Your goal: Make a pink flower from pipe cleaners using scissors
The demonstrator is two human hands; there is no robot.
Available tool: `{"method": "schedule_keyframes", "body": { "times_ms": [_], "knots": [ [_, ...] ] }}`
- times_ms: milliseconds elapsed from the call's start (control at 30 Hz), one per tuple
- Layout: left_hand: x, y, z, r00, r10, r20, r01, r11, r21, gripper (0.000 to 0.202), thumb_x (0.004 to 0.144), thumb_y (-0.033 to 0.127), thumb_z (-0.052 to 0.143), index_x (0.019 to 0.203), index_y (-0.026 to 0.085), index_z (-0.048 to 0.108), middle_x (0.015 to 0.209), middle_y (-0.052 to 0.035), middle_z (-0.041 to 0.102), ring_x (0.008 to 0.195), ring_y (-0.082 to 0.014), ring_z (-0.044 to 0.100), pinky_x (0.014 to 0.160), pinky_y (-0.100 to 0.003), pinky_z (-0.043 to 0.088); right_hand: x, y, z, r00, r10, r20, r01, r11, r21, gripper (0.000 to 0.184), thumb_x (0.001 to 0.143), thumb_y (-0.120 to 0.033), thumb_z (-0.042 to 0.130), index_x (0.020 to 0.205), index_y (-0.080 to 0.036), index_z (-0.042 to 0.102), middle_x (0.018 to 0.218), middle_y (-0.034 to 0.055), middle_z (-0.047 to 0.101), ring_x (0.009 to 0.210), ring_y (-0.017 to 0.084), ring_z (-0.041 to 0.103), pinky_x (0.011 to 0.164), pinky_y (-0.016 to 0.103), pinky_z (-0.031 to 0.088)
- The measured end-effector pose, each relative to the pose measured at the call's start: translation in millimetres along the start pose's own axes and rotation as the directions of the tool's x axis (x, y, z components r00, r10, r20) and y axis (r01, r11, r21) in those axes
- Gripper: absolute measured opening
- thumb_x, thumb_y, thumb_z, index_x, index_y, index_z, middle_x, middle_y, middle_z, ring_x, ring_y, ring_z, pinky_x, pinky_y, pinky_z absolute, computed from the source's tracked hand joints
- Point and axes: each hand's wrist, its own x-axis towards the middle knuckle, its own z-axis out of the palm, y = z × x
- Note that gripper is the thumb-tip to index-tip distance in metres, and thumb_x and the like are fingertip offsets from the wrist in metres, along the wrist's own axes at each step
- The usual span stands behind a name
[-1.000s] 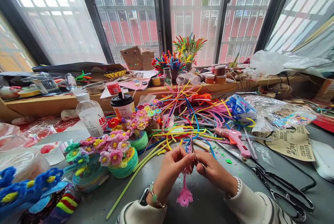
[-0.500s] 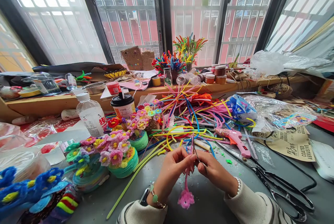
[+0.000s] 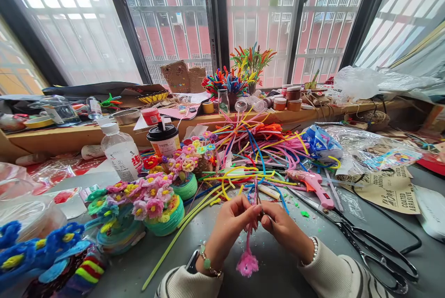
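Both my hands meet over the front of the grey table. My left hand [image 3: 234, 224] is closed in a pinch on the stem of a pink pipe cleaner flower [image 3: 247, 263], whose fuzzy head hangs down below the fingers. The upper ends of the stem stick up above my fingertips. My right hand [image 3: 287, 228] is also closed, its fingertips touching those of the left around a thin dark metal-looking piece [image 3: 259, 200]; most of it is hidden by the fingers, so its kind is unclear. Loose pipe cleaners [image 3: 243, 175] lie just beyond.
A pink glue gun [image 3: 314, 187] and large black-handled scissors [image 3: 368, 242] lie to the right. Pots of fuzzy flowers [image 3: 165, 221], a plastic bottle [image 3: 120, 154] and a lidded cup [image 3: 163, 138] stand left. A cluttered ledge [image 3: 194, 124] runs under the windows.
The fingers of my right hand have curled in slightly, and less of the dark piece shows. The pink flower hangs in nearly the same place.
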Motion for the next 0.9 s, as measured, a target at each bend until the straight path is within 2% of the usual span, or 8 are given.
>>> {"method": "schedule_keyframes", "body": {
  "times_ms": [167, 333, 500, 733, 900],
  "knots": [
    [-0.9, 0.5, 0.2, 1.0, 0.004, 0.01, -0.004, 1.0, 0.017, 0.03, 0.065, 0.036, 0.059, 0.052, 0.015, 0.042, 0.044, 0.0041, 0.046, 0.043, -0.0059, 0.038, 0.046, -0.019, 0.027, 0.1, 0.9, 0.1, 1.0, -0.006, 0.006, 0.006, 1.0, -0.01, 0.063, 0.072, -0.067, 0.019, 0.063, -0.015, 0.054, 0.065, 0.0032, 0.054, 0.061, 0.014, 0.047, 0.055, 0.024, 0.034],
    [0.3, -1.8, -0.7, 1.0, -0.009, 0.016, 0.009, 1.0, 0.003, 0.031, 0.064, 0.036, 0.06, 0.053, 0.015, 0.04, 0.046, 0.0038, 0.047, 0.044, -0.006, 0.038, 0.045, -0.019, 0.027, 0.6, 7.2, 1.6, 0.999, 0.01, -0.036, -0.011, 0.999, -0.031, 0.063, 0.072, -0.066, 0.025, 0.061, -0.014, 0.058, 0.059, 0.0026, 0.052, 0.056, 0.013, 0.046, 0.052, 0.024, 0.033],
    [2.1, -4.0, -2.7, 0.999, -0.026, 0.045, 0.026, 1.0, -0.001, 0.031, 0.064, 0.037, 0.06, 0.054, 0.016, 0.04, 0.046, 0.004, 0.047, 0.044, -0.0063, 0.04, 0.046, -0.019, 0.029, 0.0, 7.1, 1.5, 0.999, 0.01, -0.039, -0.011, 1.0, -0.03, 0.061, 0.073, -0.064, 0.028, 0.063, -0.014, 0.061, 0.059, 0.0027, 0.053, 0.057, 0.013, 0.048, 0.053, 0.024, 0.035],
    [3.8, -6.0, -4.4, 0.999, -0.028, 0.032, 0.028, 1.0, -0.01, 0.031, 0.063, 0.038, 0.06, 0.054, 0.016, 0.041, 0.045, 0.0041, 0.047, 0.045, -0.0077, 0.042, 0.048, -0.021, 0.032, 0.3, 7.8, 1.0, 0.998, 0.024, -0.052, -0.025, 1.0, -0.02, 0.055, 0.075, -0.06, 0.033, 0.065, -0.015, 0.063, 0.058, 0.002, 0.054, 0.056, 0.013, 0.048, 0.053, 0.023, 0.035],
    [4.1, -6.3, -5.5, 0.999, -0.029, 0.04, 0.029, 1.0, 0.004, 0.032, 0.062, 0.038, 0.061, 0.053, 0.015, 0.042, 0.046, 0.0041, 0.047, 0.044, -0.0065, 0.04, 0.046, -0.02, 0.03, 0.5, 4.0, 1.3, 0.998, 0.036, -0.044, -0.037, 0.999, -0.005, 0.062, 0.071, -0.066, 0.029, 0.064, -0.013, 0.062, 0.057, 0.0023, 0.052, 0.054, 0.012, 0.046, 0.05, 0.023, 0.034]
  ]
}}
